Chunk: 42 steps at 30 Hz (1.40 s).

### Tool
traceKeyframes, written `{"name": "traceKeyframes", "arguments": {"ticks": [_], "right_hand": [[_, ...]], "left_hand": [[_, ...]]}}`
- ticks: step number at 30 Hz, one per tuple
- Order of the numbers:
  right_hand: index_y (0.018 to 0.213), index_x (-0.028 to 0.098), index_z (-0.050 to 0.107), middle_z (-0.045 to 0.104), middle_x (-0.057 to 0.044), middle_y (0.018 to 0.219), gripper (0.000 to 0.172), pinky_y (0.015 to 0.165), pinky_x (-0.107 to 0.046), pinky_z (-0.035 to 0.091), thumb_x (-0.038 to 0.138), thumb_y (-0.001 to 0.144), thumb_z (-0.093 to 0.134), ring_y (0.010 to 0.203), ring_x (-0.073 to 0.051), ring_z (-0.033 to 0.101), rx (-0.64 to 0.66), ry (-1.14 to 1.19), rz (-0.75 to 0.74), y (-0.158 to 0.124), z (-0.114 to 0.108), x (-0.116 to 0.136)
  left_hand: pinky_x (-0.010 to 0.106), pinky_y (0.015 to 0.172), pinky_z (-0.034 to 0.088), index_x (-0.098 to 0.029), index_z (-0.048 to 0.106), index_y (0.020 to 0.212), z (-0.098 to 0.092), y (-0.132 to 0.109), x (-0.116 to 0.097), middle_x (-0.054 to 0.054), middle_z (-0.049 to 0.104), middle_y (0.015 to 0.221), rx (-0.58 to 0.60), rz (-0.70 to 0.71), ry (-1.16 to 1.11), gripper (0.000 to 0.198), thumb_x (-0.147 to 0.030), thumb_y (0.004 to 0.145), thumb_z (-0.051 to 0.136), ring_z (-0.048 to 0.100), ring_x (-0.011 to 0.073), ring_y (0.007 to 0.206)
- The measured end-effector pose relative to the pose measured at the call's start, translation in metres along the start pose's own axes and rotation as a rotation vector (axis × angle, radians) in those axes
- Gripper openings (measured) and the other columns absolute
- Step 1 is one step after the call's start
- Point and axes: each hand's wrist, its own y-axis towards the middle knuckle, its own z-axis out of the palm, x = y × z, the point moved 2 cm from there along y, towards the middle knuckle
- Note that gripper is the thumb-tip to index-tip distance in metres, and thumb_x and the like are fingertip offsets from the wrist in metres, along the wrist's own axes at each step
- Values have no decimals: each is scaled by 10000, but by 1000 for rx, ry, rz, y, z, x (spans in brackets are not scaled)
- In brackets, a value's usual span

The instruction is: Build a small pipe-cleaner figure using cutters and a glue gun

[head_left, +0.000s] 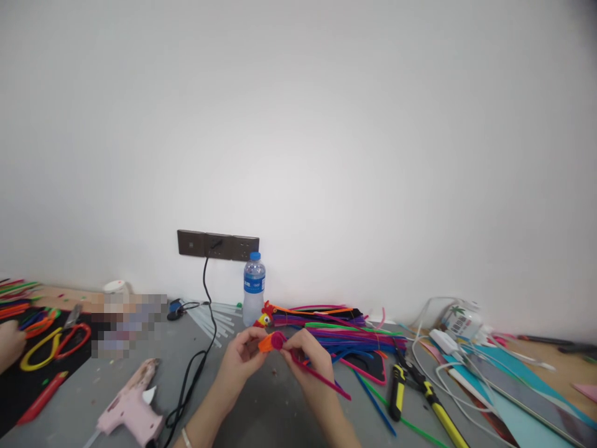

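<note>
Between the fingertips of both hands is a small coiled pipe cleaner piece (278,340), orange on the left and magenta on the right. My left hand (243,357) pinches its orange side. My right hand (308,357) pinches the magenta side, and a long magenta tail (326,381) runs out below these fingers to the right. Just behind my left fingertips a red and yellow figure (264,315) with a round eye shows, its lower part hidden. Beyond my right hand lies a pile of colourful pipe cleaners (349,333).
A water bottle (254,292) stands by the wall. At left are a pink glue gun (133,404), clear glue sticks (209,320), scissors (58,345) and another person's hand (10,345). Yellow-black pliers (433,398), white cables (438,373) and a tablet (527,392) lie at right.
</note>
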Motion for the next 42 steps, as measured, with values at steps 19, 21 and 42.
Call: {"name": "traceKeyframes", "arguments": {"ticks": [19,21,42], "right_hand": [[674,211,555,538,16,647,183,501,-219,398,130,836,573,546,-126,500,32,-39,-35,1,-1,0],[672,213,563,551,14,646,177,506,-221,406,132,829,580,552,-131,515,39,-34,-23,3,-2,1],[679,199,563,578,-11,663,155,522,-238,449,199,814,639,587,-154,563,23,38,31,1,-3,2]], "left_hand": [[287,774,509,-167,689,743,-4,3,-3,41,666,809,9,73,79,154,-128,611,758,642,206,842],[286,768,508,-165,691,746,-3,2,-5,41,665,811,8,65,90,156,-136,611,763,640,207,841],[318,806,526,-158,717,849,3,-3,-9,77,702,885,57,69,161,171,-255,714,758,655,237,891]]}}
